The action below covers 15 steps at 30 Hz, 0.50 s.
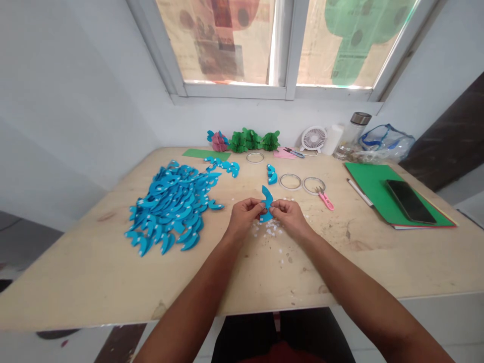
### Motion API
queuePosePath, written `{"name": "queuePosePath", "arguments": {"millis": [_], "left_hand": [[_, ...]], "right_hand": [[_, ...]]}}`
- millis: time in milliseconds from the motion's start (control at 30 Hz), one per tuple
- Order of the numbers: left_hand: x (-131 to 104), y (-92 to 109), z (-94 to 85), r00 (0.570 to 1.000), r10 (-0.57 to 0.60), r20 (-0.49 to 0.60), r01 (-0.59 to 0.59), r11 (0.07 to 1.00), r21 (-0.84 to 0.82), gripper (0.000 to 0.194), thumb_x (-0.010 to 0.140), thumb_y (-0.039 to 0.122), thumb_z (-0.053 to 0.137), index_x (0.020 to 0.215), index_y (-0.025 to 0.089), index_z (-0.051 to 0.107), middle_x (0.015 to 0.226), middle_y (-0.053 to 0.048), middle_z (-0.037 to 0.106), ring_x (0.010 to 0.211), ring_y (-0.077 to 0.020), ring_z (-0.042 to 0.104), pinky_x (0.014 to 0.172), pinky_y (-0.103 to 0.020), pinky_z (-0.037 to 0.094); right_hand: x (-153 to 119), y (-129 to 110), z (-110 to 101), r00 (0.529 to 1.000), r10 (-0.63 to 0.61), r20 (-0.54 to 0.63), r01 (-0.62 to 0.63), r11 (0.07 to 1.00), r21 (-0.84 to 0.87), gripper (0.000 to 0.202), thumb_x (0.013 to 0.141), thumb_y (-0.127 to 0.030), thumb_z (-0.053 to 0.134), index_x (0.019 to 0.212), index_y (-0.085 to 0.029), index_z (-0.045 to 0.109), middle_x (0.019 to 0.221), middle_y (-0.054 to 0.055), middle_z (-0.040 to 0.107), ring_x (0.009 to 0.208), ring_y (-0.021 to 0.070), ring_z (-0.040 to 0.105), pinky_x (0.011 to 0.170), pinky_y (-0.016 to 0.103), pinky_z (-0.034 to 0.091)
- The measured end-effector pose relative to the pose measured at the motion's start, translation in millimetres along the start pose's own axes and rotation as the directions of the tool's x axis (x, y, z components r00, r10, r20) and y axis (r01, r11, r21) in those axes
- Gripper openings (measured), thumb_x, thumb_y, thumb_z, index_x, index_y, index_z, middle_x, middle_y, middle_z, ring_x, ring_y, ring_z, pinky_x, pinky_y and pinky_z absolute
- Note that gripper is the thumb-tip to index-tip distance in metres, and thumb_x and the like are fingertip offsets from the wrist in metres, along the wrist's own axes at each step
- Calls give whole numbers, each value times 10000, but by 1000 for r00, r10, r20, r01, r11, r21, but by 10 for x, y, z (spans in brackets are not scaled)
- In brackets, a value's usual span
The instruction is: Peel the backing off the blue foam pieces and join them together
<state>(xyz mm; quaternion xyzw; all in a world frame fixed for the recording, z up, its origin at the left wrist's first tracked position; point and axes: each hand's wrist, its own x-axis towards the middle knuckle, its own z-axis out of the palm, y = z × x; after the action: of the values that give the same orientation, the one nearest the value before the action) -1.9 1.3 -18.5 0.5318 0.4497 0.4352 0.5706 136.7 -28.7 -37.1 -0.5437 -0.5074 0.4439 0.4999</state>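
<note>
Between my two hands is a curved blue paper piece [266, 195], held just above the table. My left hand [245, 214] pinches its left side with thumb and finger. From the right, my right hand [289, 214] grips the same piece near its middle, so the part under the fingertips is hidden. Small white paper scraps [272, 228] lie scattered on the table below the hands. A big heap of similar blue paper pieces [170, 206], many with small white patches, spreads to the left. Just beyond the hands lies another blue folded paper piece [271, 174].
Rolls of tape [290, 181] and pink-handled snips [324, 198] lie right of centre. A phone [410, 201] rests on green paper sheets [372, 196], beside a white pen [360, 192]. Along the wall stand green paper figures [250, 140], a small fan [313, 138] and a bottle [351, 133].
</note>
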Motion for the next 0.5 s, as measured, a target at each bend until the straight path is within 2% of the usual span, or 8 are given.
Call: {"name": "queuePosePath", "arguments": {"millis": [200, 500], "left_hand": [[-1, 15, -3, 1000, -15, -2, 15, 1000, -5, 192, 610, 330, 655, 614, 138, 639, 591, -16, 641, 534, -109, 532, 550, -236, 422], [-11, 12, -10, 999, -40, -1, 40, 999, -28, 194, 603, 323, 671, 647, 136, 643, 599, -21, 641, 569, -122, 556, 561, -235, 421]], "right_hand": [[-8, -7, 4, 1000, -3, 6, 3, 1000, -6, 234, 688, -368, 574, 711, -141, 628, 560, 3, 572, 507, 113, 489, 458, 217, 349], [-10, -14, 7, 1000, 16, 14, -17, 1000, 25, 197, 680, -292, 562, 760, -140, 658, 538, -3, 573, 538, 128, 519, 497, 229, 374]]}}
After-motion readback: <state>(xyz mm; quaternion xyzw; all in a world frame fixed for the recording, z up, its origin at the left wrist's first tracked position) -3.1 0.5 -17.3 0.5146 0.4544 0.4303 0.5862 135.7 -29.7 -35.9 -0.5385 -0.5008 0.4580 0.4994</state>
